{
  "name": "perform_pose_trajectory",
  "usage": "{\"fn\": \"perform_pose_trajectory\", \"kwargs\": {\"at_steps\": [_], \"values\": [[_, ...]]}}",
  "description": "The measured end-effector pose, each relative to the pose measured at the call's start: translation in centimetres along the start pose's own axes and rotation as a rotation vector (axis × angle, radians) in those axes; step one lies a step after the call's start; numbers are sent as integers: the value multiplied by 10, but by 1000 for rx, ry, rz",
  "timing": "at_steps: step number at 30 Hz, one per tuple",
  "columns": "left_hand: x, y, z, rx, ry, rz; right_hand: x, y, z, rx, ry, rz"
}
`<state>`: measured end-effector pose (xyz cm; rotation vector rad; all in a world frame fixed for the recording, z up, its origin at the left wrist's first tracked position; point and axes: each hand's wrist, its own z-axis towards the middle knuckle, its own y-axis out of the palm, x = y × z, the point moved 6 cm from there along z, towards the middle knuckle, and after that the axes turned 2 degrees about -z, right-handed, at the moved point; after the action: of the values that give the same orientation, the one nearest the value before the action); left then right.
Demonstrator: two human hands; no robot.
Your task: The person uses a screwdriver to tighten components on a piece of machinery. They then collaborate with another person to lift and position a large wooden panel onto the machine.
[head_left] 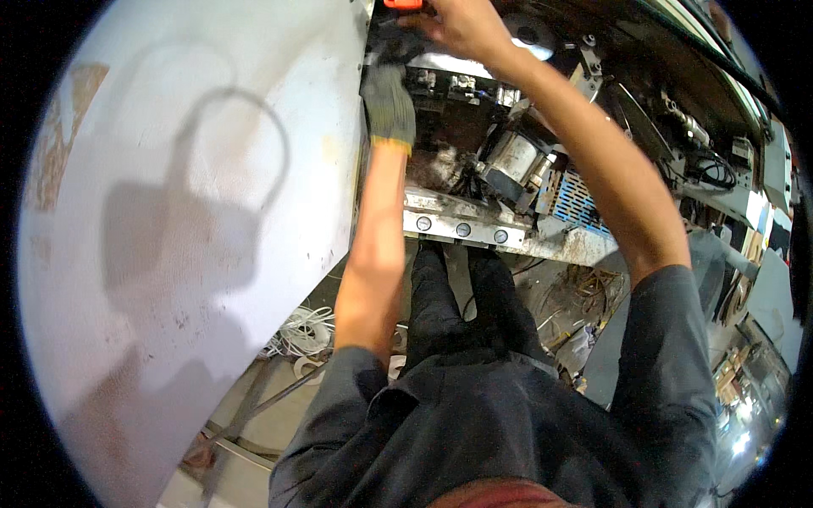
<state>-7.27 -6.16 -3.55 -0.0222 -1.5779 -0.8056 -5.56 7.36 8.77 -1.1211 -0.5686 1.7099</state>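
White panel: the biggest thing in view, a pale curved sheet filling the left half, scuffed and rust-stained near its upper left, with a dark shadow of a head and shoulders cast across it; its right edge runs just beside the left forearm
Machine frame: an open, grimy metal body right of the panel, with a pale cross-bar carrying three round bolt heads along its lower front edge
Person's clothing: dark grey shirt with sleeves pushed up past the elbows, dark trousers below the cross-bar
Motor: a silver-grey cylinder inside the frame, tilted, with black cables beside it and a blue slotted grille just to its right
Cable bundle: white wires heaped on the floor below the panel's lower edge
Left hand: in a grey knit glove with a yellowish cuff, raised inside the frame's upper left corner; the fingers reach up into dark parts, and whether they close on anything cannot be told
Right hand: bare, at the top rim of the picture, fingers curled over and resting against an orange object
Orange object: only a small strip shows at the very top edge, above the gloved hand and touching the right hand's fingertips; its kind cannot be told
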Motion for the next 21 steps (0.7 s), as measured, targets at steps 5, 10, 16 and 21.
{"fn": "perform_pose_trajectory", "kwargs": {"at_steps": [5, 10, 16, 21], "values": [[36, 22, -140, 162, -409, -420, -98, -16, -130, 162, -245, -32], [-19, -40, -273, 297, -786, -511, -145, -10, -218, -278, -95, 17], [-30, -58, -302, 543, -875, -446, -75, -63, -262, -397, 76, 162], [-43, -69, -370, 420, -1175, -107, 71, -160, -294, 208, 455, -814]]}}
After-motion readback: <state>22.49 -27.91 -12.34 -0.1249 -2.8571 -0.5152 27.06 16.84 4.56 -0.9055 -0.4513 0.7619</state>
